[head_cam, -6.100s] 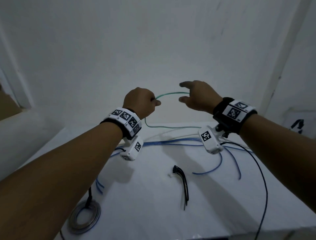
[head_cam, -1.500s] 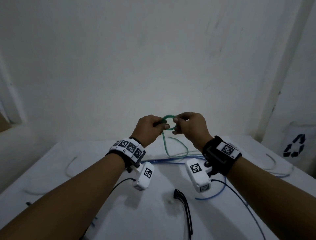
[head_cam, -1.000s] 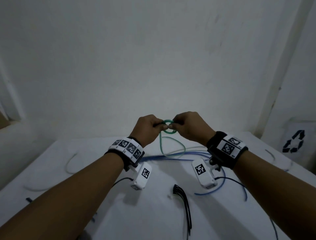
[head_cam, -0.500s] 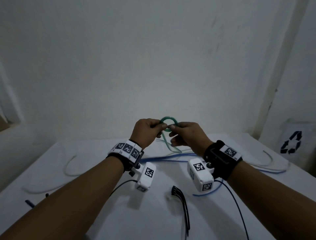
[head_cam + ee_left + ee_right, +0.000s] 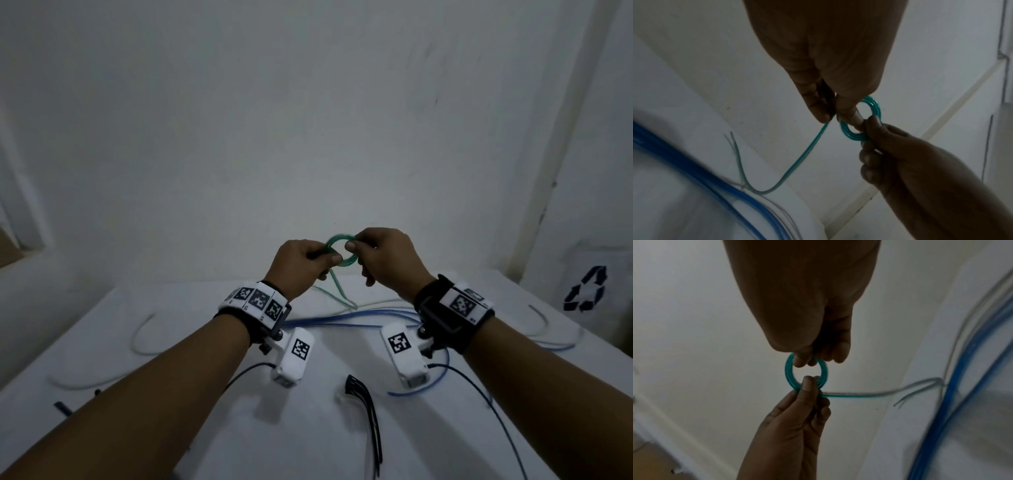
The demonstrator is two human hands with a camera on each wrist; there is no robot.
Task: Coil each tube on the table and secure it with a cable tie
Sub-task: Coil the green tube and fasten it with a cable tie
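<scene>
A thin green tube is wound into a small ring (image 5: 339,236) (image 5: 851,136) (image 5: 788,369) of several turns, held up in front of the wall above the table's far side. My left hand (image 5: 329,258) (image 5: 834,116) pinches the ring's left side between thumb and fingers. My right hand (image 5: 352,245) (image 5: 809,360) pinches the opposite side. The tube's loose tail (image 5: 337,291) (image 5: 797,162) (image 5: 859,395) drops from the left hand's pinch to the table. A bundle of black cable ties (image 5: 368,407) lies on the table below my wrists.
Several blue tubes (image 5: 342,318) run across the white table (image 5: 308,445) under my hands. Clear tubes (image 5: 144,335) curve at the left and far right. A white bag with a recycling mark (image 5: 585,287) stands at the right. The wall is close behind.
The green tube went from one wide arc between my hands to a small tight ring. Over the last second both hands stay together on it and the hanging tail has grown shorter.
</scene>
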